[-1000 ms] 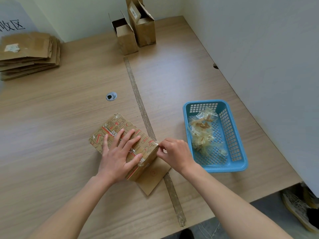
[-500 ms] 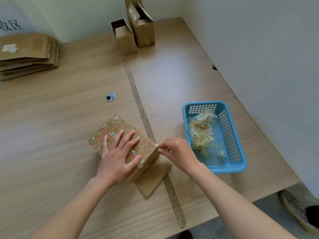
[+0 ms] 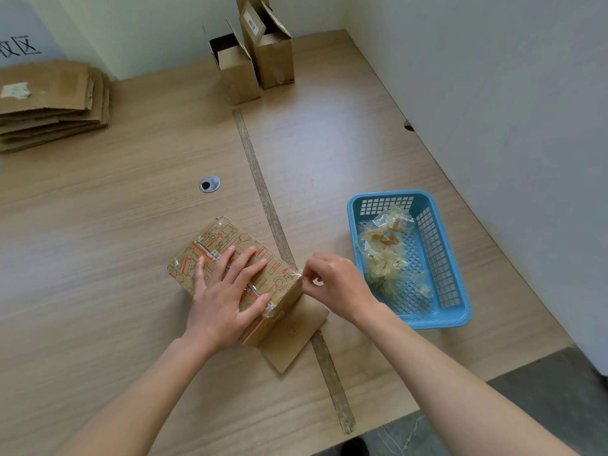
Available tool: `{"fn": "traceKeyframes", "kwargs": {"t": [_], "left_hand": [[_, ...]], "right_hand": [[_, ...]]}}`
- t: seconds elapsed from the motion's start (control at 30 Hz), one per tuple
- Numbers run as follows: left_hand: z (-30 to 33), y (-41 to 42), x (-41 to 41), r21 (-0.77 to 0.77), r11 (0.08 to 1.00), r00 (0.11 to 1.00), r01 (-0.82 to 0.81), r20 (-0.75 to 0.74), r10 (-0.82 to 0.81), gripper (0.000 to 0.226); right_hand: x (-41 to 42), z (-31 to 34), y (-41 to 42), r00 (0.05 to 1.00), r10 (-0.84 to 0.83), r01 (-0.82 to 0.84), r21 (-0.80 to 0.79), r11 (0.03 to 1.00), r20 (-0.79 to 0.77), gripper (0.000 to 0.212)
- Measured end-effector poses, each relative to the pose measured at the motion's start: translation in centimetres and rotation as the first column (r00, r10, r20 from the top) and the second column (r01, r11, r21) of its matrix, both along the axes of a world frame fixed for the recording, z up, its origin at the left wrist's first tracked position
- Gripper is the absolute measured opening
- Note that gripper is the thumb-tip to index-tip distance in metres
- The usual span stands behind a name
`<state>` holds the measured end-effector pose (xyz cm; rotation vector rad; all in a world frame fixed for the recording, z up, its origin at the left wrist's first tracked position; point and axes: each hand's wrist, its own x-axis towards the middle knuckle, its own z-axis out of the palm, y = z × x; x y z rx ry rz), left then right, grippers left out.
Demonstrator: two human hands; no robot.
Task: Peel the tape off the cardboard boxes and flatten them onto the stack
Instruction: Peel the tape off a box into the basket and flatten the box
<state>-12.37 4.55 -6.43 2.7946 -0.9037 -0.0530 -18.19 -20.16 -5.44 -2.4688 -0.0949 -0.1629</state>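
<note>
Printed box (image 3: 210, 255): lying flat on the worktop (image 3: 98, 225), our landmark for everything here; brown card with red and dark line drawings, clear tape glinting along its edges.
Open flap (image 3: 289, 334): plain brown, spread flat on the worktop at the box's near right end.
Left hand (image 3: 227, 291): palm down on top of the box, fingers straight and spread, pressing it in place.
Right hand (image 3: 332, 284): right up against the box's right-hand corner, fingers curled, thumb and forefinger pinching a bit of clear tape (image 3: 297, 274) at that corner.
Tape: the pinched end sits at the corner; how much has lifted free is hard to tell.
Blue basket (image 3: 460, 311): to the right of the box, just past the right hand, on the worktop.
Basket contents: a crumpled heap of clear tape scraps (image 3: 385, 258) with brownish bits stuck on.
Stack (image 3: 49, 100): flattened brown cardboard, far off to the left and beyond the box, well apart from it.
Two upright boxes (image 3: 256, 57): plain brown, tops open, standing side by side beyond the box at the worktop's far edge.
Worn strip (image 3: 263, 199): runs along the worktop from those upright boxes, passes the printed box's right side, and on to the near edge.
Round metal hole cover (image 3: 209, 184): set in the worktop just beyond the box.
</note>
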Motion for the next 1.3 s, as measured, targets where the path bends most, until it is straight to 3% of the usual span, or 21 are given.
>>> {"fn": "traceKeyframes", "kwargs": {"t": [0.13,0.27,0.73,0.9,1.0,1.1,1.2,1.3], "left_hand": [[0.1,0.0,0.1,0.005,1.000,1.000,-0.002,0.000,0.002,0.061],[0.0,0.0,0.0,-0.011,1.000,1.000,-0.003,0.004,0.003,0.061],[0.2,-0.2,0.1,-0.009,1.000,1.000,-0.015,0.009,0.015,0.062],[0.4,-0.2,0.0,-0.021,1.000,1.000,-0.014,0.004,0.014,0.062],[0.3,-0.2,-0.1,-0.022,1.000,1.000,-0.014,0.004,0.014,0.061],[0.3,-0.1,-0.1,-0.023,1.000,1.000,-0.016,-0.003,0.016,0.061],[0.3,-0.2,0.0,-0.019,1.000,1.000,-0.020,-0.011,0.020,0.061],[0.2,-0.1,0.0,-0.027,0.999,1.000,-0.018,-0.004,0.018,0.061]], "right_hand": [[0.9,0.4,-0.7,0.997,0.055,-0.057,-0.031,0.998,-0.058,0.012],[0.0,0.5,-1.2,0.984,0.120,-0.116,0.035,0.993,-0.134,0.032],[0.6,-0.5,-0.6,0.997,0.065,-0.062,0.060,0.996,-0.048,0.011],[0.7,0.0,-0.3,0.990,0.104,-0.116,-0.133,0.984,-0.091,0.019],[0.8,0.0,-0.2,0.980,0.150,-0.186,-0.328,0.926,-0.132,0.021],[0.9,0.0,-0.2,0.971,0.178,-0.228,-0.398,0.889,-0.158,0.020],[1.0,0.1,-0.6,0.980,0.174,-0.200,-0.377,0.904,-0.102,0.019],[0.2,-0.1,-0.7,0.993,0.102,-0.113,-0.196,0.974,-0.063,0.020]]}}
